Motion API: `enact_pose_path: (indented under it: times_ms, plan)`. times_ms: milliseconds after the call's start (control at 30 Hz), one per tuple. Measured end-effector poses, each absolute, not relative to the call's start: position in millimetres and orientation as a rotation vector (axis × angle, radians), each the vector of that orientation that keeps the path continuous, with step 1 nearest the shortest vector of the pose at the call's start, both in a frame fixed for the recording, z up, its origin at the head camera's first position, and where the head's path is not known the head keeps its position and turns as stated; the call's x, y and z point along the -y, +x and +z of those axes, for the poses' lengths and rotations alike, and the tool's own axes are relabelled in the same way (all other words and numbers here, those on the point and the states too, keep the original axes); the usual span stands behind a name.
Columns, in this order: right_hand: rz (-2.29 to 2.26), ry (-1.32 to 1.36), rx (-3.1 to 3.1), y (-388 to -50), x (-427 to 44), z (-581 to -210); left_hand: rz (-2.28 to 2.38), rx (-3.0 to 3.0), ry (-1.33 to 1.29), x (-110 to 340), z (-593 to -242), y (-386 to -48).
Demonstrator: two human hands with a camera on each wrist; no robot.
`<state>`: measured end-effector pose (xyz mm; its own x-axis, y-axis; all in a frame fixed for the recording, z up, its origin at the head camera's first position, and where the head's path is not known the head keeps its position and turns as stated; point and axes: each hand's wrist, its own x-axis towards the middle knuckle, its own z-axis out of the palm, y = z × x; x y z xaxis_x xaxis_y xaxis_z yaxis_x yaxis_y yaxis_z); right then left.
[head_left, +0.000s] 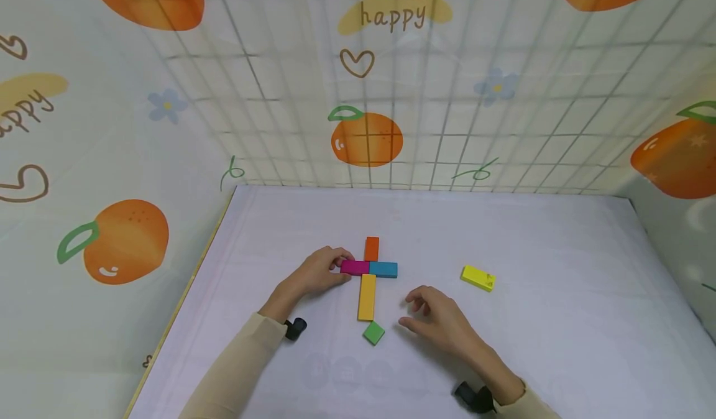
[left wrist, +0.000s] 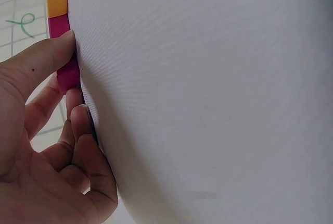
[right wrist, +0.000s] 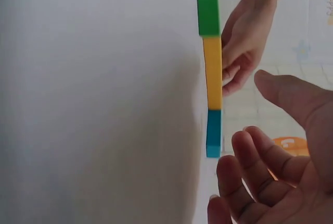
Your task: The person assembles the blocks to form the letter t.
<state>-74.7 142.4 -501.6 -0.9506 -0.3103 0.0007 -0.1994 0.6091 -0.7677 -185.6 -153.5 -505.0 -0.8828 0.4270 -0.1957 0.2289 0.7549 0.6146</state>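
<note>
My left hand (head_left: 317,274) pinches the outer end of a magenta block (head_left: 356,268) between thumb and fingers; the left wrist view shows the thumb (left wrist: 63,47) on its side. End to end with it lies a blue block (head_left: 384,270). An orange-red block (head_left: 371,248) sits behind where the two meet, and a long amber block (head_left: 367,298) runs forward from there, making a cross. A green block (head_left: 373,332) lies turned cornerwise at the amber block's near end. My right hand (head_left: 442,321) hovers right of the cross, fingers loosely bent, holding nothing.
A bright yellow block (head_left: 478,278) with small marks at one end lies apart to the right on the white tabletop (head_left: 559,319). A printed curtain (head_left: 268,114) with oranges stands behind the table and at both sides. Each wrist wears a black camera (head_left: 296,329).
</note>
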Motion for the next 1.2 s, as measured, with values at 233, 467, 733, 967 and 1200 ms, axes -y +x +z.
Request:
enact_pose_path:
  times_ms: [233, 467, 733, 967, 1200]
  plan:
    - [-1.268, -0.384, -2.743, -78.3, -156.1, -504.0, 0.858, -2.631, 0.513, 153.3, -505.7, -186.5]
    - [-1.311, -0.371, -2.804, -80.4, -174.0, -504.3, 0.853, -2.63, 0.515, 152.7, -504.3, -185.8]
    - [-1.329, -0.325, -2.834, -82.2, -194.6, -503.6, 0.846, -2.629, 0.514, 153.8, -506.0, -186.9]
    - [-1.339, -0.303, -2.868, -82.6, -212.3, -499.0, 0.852, -2.627, 0.519, 154.5, -507.3, -187.6]
    - [-1.307, -0.289, -2.932, -86.5, -230.7, -492.5, 0.859, -2.626, 0.518, 154.3, -507.5, -187.6]
